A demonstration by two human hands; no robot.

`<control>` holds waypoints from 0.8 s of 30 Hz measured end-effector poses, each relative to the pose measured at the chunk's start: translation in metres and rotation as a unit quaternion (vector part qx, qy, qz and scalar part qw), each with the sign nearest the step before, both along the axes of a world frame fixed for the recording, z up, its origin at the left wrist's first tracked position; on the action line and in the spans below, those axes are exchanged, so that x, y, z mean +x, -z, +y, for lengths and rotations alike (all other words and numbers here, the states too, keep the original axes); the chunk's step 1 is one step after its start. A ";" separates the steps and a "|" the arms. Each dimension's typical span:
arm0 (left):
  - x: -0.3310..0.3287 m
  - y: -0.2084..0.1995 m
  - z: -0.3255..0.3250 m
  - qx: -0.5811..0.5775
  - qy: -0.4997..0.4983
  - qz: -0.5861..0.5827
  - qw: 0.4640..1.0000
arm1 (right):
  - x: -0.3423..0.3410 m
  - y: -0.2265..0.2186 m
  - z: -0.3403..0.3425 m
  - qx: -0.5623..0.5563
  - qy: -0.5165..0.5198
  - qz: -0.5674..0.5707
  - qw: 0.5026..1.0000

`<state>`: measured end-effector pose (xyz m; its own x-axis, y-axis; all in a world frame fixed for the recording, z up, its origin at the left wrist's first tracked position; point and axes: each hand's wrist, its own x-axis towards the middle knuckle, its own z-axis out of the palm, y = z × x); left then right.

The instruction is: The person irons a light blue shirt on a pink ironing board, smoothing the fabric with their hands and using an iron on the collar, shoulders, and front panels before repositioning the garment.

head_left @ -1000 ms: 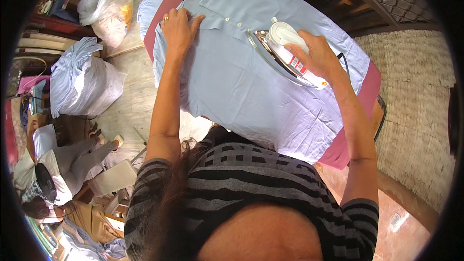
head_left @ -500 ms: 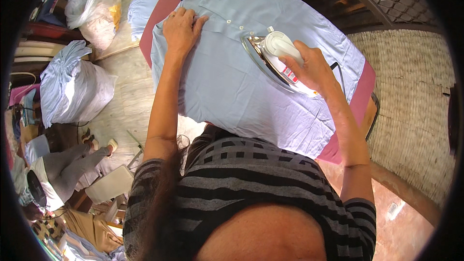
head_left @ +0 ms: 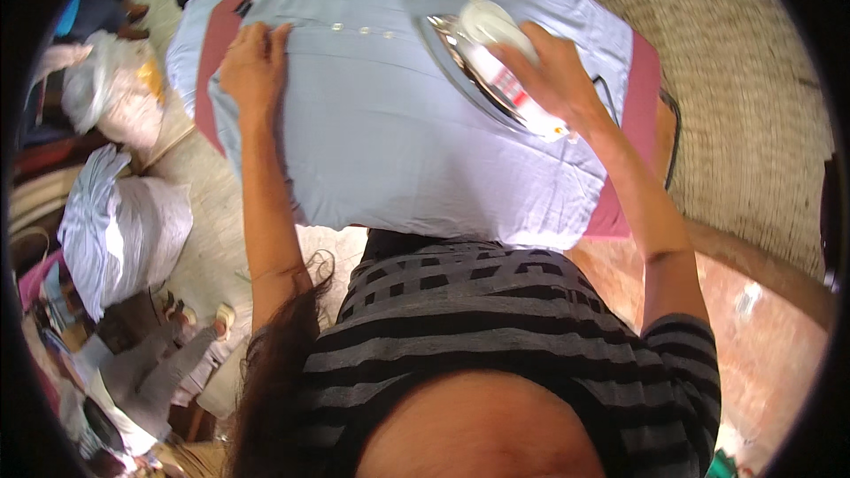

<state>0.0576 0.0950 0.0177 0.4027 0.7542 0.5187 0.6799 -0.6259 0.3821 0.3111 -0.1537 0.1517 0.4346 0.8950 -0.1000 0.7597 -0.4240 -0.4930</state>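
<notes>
A light blue shirt [head_left: 381, 142] is spread over a dark pink ironing board [head_left: 611, 204], with a row of pale buttons [head_left: 365, 30] across its far part. My left hand [head_left: 255, 71] lies at the shirt's left end, fingers curled down on the cloth and the thumb beside them; the fingertips are partly hidden. My right hand [head_left: 553, 71] is wrapped round the handle of a white steam iron [head_left: 489, 19]. The iron rests on the shirt right of the buttons, its tip toward the far left. Some creases show in the cloth near the iron's heel.
A black cord [head_left: 675, 142] loops by the board's right end, beside a woven mat [head_left: 735, 106]. At left on the floor stand a bulging cloth bundle [head_left: 142, 230] and a plastic bag [head_left: 111, 88]. Another person in grey trousers [head_left: 159, 372] is at lower left.
My view has shifted, so board and shirt sit farther left. The iron has moved right along the shirt, away from the buttons. My left hand's fingers are more curled at the shirt's left end.
</notes>
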 end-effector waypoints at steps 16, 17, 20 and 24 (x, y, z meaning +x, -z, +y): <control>-0.007 0.014 0.018 -0.020 0.033 0.018 0.999 | 0.091 -0.013 -0.081 -0.063 -0.132 0.032 0.989; -0.007 0.014 0.019 -0.023 0.039 0.009 0.999 | 0.099 -0.011 -0.094 -0.057 -0.124 0.036 0.990; -0.006 0.016 0.017 -0.041 0.041 0.005 0.998 | 0.119 -0.003 -0.130 -0.013 -0.118 0.027 0.992; -0.008 0.014 0.019 -0.041 0.033 0.012 0.999 | 0.131 0.002 -0.162 0.028 -0.116 0.004 0.993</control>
<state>0.0501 0.1143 0.0033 0.4647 0.7653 0.4454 0.6473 -0.6368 0.4189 0.4420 -0.3153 0.1494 0.2155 0.9752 -0.0509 0.8293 -0.2103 -0.5178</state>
